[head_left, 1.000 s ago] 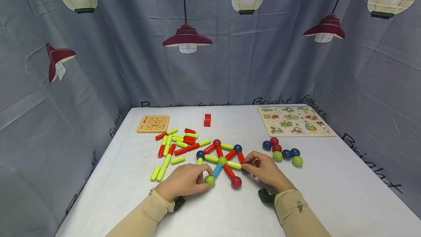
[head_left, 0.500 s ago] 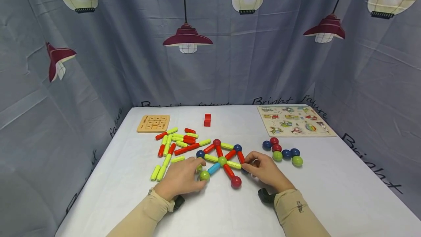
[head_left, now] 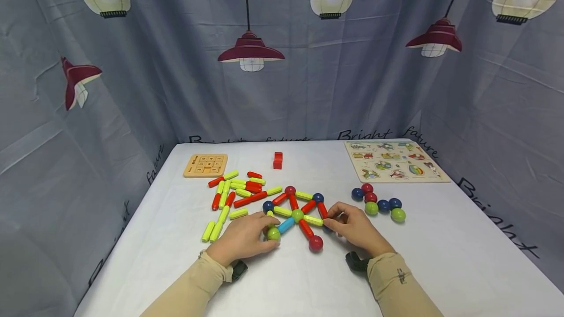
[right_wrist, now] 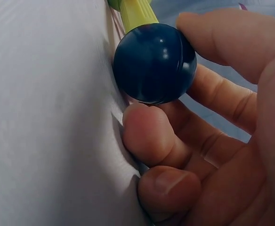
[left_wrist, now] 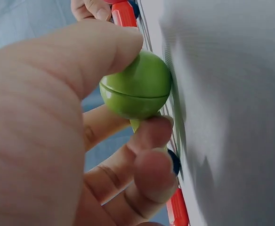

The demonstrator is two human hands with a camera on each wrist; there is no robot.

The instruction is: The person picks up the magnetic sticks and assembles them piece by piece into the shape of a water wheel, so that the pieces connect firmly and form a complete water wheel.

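My left hand (head_left: 246,236) grips a green ball (left_wrist: 140,84) between thumb and fingers. That ball sits at the outer end of a blue rod (head_left: 286,225), and a yellow-green rod behind it runs towards a dark blue ball (head_left: 268,206). On the other side, my right hand (head_left: 359,229) holds another dark blue ball (right_wrist: 154,63), thumb on one side and fingers round the other; in the head view the hand mostly hides it. Both balls belong to a flat wheel of magnetic rods and balls around a central green ball (head_left: 297,215). A red ball (head_left: 316,243) ends the near red spoke.
Loose red and yellow-green rods (head_left: 224,209) lie left of the wheel. Several loose balls (head_left: 371,208) are grouped at the right. Farther back are a wooden number puzzle (head_left: 205,166), a red block (head_left: 278,161) and a picture board (head_left: 394,163).
My left hand has shifted the green ball left and slightly away from me, swinging the blue rod round with it. The right hand has stayed in place.
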